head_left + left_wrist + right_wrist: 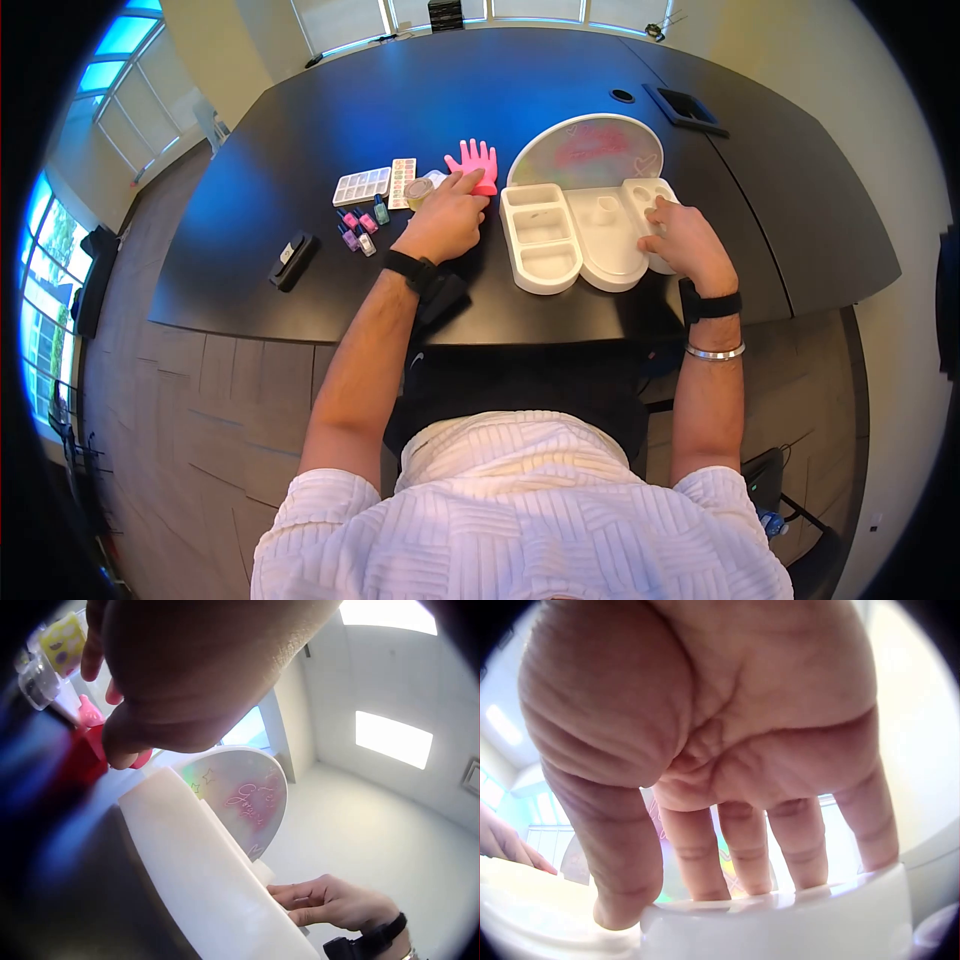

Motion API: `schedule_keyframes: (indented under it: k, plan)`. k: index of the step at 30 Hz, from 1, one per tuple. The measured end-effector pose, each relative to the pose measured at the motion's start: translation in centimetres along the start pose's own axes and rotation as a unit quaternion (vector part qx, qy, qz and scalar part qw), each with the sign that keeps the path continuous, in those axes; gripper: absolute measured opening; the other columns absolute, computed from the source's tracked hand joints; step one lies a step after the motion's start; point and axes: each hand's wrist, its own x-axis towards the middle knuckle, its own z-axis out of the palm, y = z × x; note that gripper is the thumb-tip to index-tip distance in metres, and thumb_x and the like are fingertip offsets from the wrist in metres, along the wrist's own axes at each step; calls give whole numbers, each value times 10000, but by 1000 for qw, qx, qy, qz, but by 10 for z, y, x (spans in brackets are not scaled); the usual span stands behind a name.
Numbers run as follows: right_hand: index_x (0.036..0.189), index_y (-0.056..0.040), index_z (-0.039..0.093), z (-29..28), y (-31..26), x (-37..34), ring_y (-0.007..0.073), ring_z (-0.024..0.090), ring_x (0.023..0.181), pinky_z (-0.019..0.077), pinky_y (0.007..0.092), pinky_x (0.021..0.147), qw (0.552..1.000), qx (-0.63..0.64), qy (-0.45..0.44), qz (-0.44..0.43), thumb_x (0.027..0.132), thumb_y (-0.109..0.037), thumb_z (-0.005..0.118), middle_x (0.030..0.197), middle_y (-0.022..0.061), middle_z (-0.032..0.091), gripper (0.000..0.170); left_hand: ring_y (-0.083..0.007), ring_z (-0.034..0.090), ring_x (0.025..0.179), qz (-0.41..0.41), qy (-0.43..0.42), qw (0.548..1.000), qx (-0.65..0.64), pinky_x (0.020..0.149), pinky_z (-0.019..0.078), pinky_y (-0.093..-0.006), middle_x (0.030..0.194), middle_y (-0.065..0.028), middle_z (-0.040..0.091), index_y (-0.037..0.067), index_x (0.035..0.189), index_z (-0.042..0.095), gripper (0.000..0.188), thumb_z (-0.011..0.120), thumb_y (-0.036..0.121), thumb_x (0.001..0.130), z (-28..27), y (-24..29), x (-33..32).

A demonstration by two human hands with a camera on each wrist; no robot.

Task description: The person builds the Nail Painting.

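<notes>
A bright pink hand-shaped model (474, 158) stands on the table with its fingers spread. At its base is my left hand (446, 222), thumb on one side and fingers on the other, gripping it. Close by the left wrist view shows the red-pink base (91, 746) under my thumb. To the right is a white vanity-style organizer (545, 278) with compartments and a rounded back panel (585, 150) with pink script. My right hand (690, 240) rests its fingertips on the organizer's right section; in the right wrist view the fingers (802, 840) extend down to its top, the thumb beside its inner wall.
Left of the pink model are a yellow-patterned roll (419, 190), a sheet of small designs (402, 182) and a white sectioned case (362, 186). Several nail polish bottles (366, 222) cluster nearer me. A black case (293, 262) lies further left; a dark frame (685, 108) is at back right.
</notes>
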Motion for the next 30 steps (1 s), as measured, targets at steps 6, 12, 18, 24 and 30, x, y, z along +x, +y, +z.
schedule_keyframes:
  k: [6, 12, 18, 24, 30]
  plan:
    - [1179, 55, 782, 1, 1, -1, 444, 753, 1097, 590, 465, 986, 1000, 10, 1, 12, 814, -212, 883, 1254, 321, 735, 463, -456, 557, 1430, -23, 36, 997, 58, 1207, 460, -504, 1629, -223, 527, 13, 1365, 719, 372, 709, 104, 1004, -23, 11, -8]
    - [1031, 42, 774, 9, 3, -2, 447, 739, 1034, 595, 506, 928, 1000, -20, 20, -10, 824, -244, 861, 1112, 253, 754, 363, -469, 622, 1339, -22, 97, 994, -54, 1123, 532, -483, 1580, -223, 544, 40, 1438, 677, 428, 728, 116, 1020, -88, 41, -26]
    - [1020, 27, 784, 5, -3, -5, 441, 748, 1009, 605, 497, 896, 1000, -28, 3, 7, 812, -278, 878, 1092, 244, 761, 381, -218, 772, 1070, -8, 197, 968, -154, 912, 646, -335, 1505, -159, 623, 12, 1425, 725, 437, 754, -14, 989, -113, 52, -41]
    - [1105, 6, 802, -8, -17, -12, 415, 763, 1032, 612, 489, 893, 998, -33, -20, 42, 787, -301, 936, 1103, 220, 781, 462, -175, 732, 1086, 0, 241, 928, -284, 955, 616, -310, 1459, -120, 638, -26, 1401, 730, 400, 766, -34, 1003, -127, 53, -52]
    - [1176, -21, 801, -14, -26, -20, 397, 746, 1103, 597, 476, 951, 991, 5, 113, -66, 821, -275, 937, 1170, 191, 779, 457, -160, 746, 1023, 63, 280, 886, -364, 910, 630, -303, 1364, -128, 678, -29, 1258, 760, 274, 783, -45, 985, -140, 63, -58]
